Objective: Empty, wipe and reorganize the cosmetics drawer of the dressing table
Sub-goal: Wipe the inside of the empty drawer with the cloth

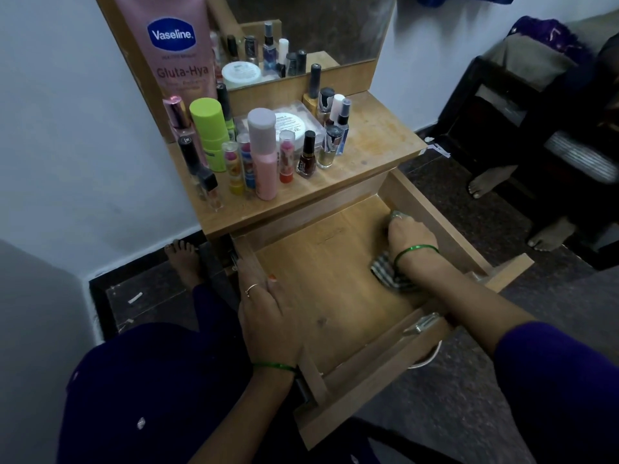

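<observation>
The wooden drawer [338,262] of the dressing table stands pulled out, its bottom bare. My right hand [407,234] grips a striped grey-and-white cloth [385,269] inside the drawer near its far right corner; part of the cloth trails under my wrist. My left hand [268,316] rests over the drawer's left side wall, fingers curled round the edge. Several cosmetics stand on the table top [375,135]: a big pink Vaseline tube [170,45], a lime-green stick [209,128], a pink bottle [264,152], a dark nail polish [307,155].
A mirror [311,25] backs the table. The white wall is at the left. Another person's bare feet [485,180] stand on the dark floor at the right, beside a dark chair. My own foot [182,256] lies left of the drawer.
</observation>
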